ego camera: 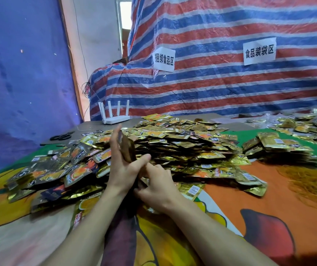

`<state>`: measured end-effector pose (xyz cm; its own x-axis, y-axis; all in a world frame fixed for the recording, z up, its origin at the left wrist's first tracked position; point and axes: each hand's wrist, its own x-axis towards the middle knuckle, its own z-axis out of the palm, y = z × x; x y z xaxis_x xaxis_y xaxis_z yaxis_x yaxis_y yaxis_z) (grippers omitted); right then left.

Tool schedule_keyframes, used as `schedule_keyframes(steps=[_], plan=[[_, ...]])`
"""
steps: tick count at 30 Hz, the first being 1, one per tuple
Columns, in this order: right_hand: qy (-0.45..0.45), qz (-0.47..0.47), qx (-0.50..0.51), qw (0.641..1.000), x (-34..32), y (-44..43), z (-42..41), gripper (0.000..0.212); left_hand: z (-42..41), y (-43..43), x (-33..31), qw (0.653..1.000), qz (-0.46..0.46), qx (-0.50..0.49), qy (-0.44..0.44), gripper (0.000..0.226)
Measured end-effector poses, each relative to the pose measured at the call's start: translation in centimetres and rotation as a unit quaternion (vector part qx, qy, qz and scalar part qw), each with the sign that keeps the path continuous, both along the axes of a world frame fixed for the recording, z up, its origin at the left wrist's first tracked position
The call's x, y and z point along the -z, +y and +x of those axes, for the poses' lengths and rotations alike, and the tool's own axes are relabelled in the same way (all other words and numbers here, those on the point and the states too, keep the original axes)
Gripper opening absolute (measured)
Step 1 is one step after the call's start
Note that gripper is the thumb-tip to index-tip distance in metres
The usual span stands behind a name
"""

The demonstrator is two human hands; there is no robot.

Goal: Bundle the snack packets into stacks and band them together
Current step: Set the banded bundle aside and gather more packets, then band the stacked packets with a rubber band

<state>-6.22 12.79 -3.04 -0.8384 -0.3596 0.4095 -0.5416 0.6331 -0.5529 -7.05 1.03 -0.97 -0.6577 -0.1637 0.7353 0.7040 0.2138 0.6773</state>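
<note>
Left hand (124,167): one, raised, fingers straight and pointing up, thumb stretched out to the right; pinches the stack between fingers and thumb.
Right hand (158,187): one, lower and just to the right, touching the other hand; fingers curled round the lower end of the stack (blurred, so finer detail of the grip not readable).
Stack (128,148): one, brownish, held in the air just in front of the big heap; seen edge-on, long axis near upright, top end up and leaning a little left; number of packets in it impossible to tell.
Big heap (182,148): one, gold packets with orange pictures, lying flat at all angles across the middle of the table, right behind both hands; far too many to count.
Smaller pile (276,148): one, to the right, apart from the big heap; more packets scattered at the far right edge.
Packet writing: white barcode labels visible; brand words too small to read.
Rubber bands (311,183): one loose orange tangle, in front of the smaller pile.
Tablecloth (240,204): one, printed in orange, yellow and green.
Scissors (61,136): one black pair, far left.
Router (115,118): one, white, four upright antennas, at the far edge.
Left sign (164,59): white sheet on the striped tarp (230,87), reads 捆绑食品区.
Right sign (259,51): second white sheet, reads 食品装袋区.
</note>
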Motion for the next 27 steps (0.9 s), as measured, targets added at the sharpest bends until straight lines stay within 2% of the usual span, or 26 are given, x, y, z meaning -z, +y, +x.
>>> schedule_keyframes(steps=[4,7,11,15,17,20,22,24,27], plan=[[-0.024,-0.008,-0.053,0.998,-1.8,1.2,1.1,0.069,-0.3,-0.4,-0.6,0.996,-0.018,-0.046,0.076,0.088],[-0.041,-0.012,-0.04,0.998,-4.0,3.2,1.8,0.065,-0.1,-0.9,-1.8,0.984,-0.079,-0.071,0.144,0.086],[-0.032,0.052,0.103,0.993,-7.0,9.5,1.7,0.038,0.1,-0.6,-3.3,0.954,-0.203,-0.092,0.199,0.085],[-0.094,0.188,0.266,0.941,-8.4,18.4,1.7,0.019,0.8,1.6,-4.2,0.939,-0.26,-0.058,0.218,0.084],[-0.148,0.276,0.313,0.897,-9.0,22.3,2.5,0.002,1.4,3.5,-4.2,0.944,-0.25,-0.027,0.212,0.085],[-0.219,0.369,0.355,0.83,-9.0,25.5,4.1,0.018,2.3,6.8,-3.7,0.961,-0.211,0.064,0.168,0.085],[-0.249,0.39,0.365,0.808,-8.5,26.3,5.0,0.017,3.1,9.3,-3.3,0.968,-0.176,0.141,0.108,0.085],[-0.264,0.388,0.364,0.805,-7.7,26.5,5.6,0.014,3.5,11.3,-2.8,0.969,-0.142,0.191,0.057,0.083],[-0.232,0.354,0.373,0.826,-7.2,26.7,5.9,0.005,3.7,13.2,-2.3,0.967,-0.111,0.229,0.003,0.082]])
